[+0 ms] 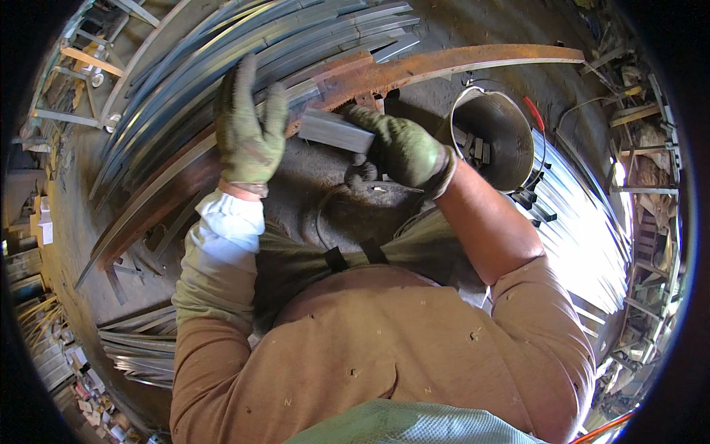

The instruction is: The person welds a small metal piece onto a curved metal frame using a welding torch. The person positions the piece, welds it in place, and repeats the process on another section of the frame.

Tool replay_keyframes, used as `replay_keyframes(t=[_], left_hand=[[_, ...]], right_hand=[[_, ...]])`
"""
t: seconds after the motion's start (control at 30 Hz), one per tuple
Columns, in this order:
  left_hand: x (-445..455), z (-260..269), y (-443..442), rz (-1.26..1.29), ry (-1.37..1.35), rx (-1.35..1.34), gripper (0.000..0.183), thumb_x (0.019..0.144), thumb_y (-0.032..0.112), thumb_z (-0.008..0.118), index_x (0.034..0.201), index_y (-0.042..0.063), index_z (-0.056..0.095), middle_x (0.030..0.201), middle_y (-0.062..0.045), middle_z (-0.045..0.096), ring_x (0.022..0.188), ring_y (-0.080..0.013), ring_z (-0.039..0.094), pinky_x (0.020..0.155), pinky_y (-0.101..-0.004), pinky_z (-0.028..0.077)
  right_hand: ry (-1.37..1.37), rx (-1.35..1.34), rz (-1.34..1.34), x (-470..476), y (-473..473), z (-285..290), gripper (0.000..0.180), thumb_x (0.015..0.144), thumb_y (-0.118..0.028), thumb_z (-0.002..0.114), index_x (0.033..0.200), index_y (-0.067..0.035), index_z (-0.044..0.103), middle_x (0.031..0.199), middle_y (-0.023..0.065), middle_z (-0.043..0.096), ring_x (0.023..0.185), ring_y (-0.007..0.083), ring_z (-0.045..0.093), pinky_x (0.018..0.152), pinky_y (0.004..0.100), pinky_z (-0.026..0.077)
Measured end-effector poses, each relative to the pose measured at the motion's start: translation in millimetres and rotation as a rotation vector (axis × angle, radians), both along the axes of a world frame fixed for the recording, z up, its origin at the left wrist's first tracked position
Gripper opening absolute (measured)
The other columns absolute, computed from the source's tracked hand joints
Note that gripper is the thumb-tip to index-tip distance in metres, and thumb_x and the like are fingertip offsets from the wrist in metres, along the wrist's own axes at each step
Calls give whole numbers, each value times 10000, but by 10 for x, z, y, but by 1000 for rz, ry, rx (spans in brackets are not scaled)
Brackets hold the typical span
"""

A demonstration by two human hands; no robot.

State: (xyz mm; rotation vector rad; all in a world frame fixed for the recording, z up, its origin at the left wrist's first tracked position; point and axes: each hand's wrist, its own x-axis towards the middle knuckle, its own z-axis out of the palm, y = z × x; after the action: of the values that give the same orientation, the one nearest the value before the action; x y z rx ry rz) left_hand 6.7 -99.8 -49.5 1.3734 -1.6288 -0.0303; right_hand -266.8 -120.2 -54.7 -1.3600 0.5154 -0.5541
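My right hand [409, 145], in a worn green work glove, grips one end of a short rectangular steel piece [336, 131]. The piece points left, close to the near edge of a rusty curved steel beam [349, 76]. Dark shapes below that hand are too shaded to make out. My left hand [249, 119], gloved too and slightly blurred, is raised with its thumb apart from the fingers and nothing in it. Beyond it, long steel bars or tubes [266, 36] lie side by side; I cannot tell whether the hand touches them.
A metal bucket [459, 119] with a red-gripped handle stands tilted at the right, small metal pieces [478, 150] inside. Bright metal lengths [577, 222] lie behind it. A thin cable [319, 216] curves over the floor before me. More metal strips [138, 347] lie lower left.
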Motion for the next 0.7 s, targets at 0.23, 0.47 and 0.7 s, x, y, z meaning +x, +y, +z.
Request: replay_keyframes(t=[0.23,0.47,0.7], left_hand=[[-195,175,292,-445,194,197,400,1212,288,567,1482,24,699,1373,-113,760,1237,-213,711,1111,-387,553],[-254,176,355,-195,384,494,241,1107,232,786,1218,19,813,1015,-97,830,908,-138,731,831,-339,587],[-86,-279,318,-322,140,360,349,1182,193,645,1452,-8,740,1319,-129,804,1167,-225,750,1047,-362,582]], right_hand=[[158,-879,-21,-52,-244,-190,832,970,-220,840,1689,-10,477,1368,191,749,1195,371,734,971,471,608],[207,-214,-279,-48,-136,74,621,1074,-355,820,1563,-21,633,1236,183,813,1071,289,798,976,421,635],[409,-874,-180,140,-62,135,605,902,-241,928,1449,-69,738,1242,190,821,1147,366,794,1025,452,612]])
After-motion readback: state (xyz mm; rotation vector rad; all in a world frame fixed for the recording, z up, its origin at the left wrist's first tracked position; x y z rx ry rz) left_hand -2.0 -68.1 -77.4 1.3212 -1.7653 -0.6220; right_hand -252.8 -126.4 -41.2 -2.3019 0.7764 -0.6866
